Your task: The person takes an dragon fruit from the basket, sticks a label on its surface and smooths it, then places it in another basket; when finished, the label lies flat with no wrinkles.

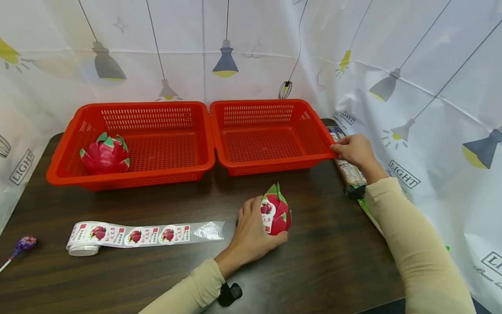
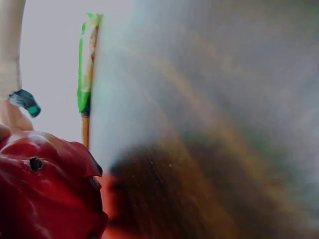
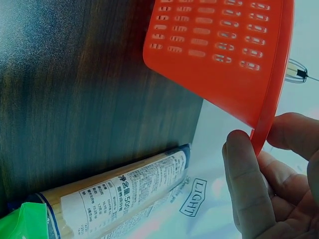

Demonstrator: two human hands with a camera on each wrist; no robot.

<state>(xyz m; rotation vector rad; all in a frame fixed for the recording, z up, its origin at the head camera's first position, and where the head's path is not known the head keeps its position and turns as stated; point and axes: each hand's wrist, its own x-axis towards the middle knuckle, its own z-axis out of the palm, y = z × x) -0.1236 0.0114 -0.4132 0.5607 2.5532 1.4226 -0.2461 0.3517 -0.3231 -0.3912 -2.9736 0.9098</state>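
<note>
My left hand [image 1: 252,233] grips a red dragon fruit [image 1: 280,211] with green leaf tips, just over the front half of the table. A round white label [image 1: 268,211] printed with a dragon fruit is on its side, partly covered by the fingers. In the left wrist view the bottom of the fruit [image 2: 50,184] shows a small dark spot. At the right, my right hand [image 1: 354,152] pinches the rim corner of a red plastic basket [image 1: 260,165] between thumb and fingers. Nothing lies inside this basket; the right wrist view shows its slotted side [image 3: 224,55] tilted.
A second red basket [image 1: 168,176] stands at the left with another dragon fruit [image 1: 105,155] in it. In front, a label roll [image 1: 84,237] lies with its strip unrolled rightward. A wrapped lollipop [image 1: 23,245] is at far left. Packaged noodles [image 3: 124,194] lie along the right table edge.
</note>
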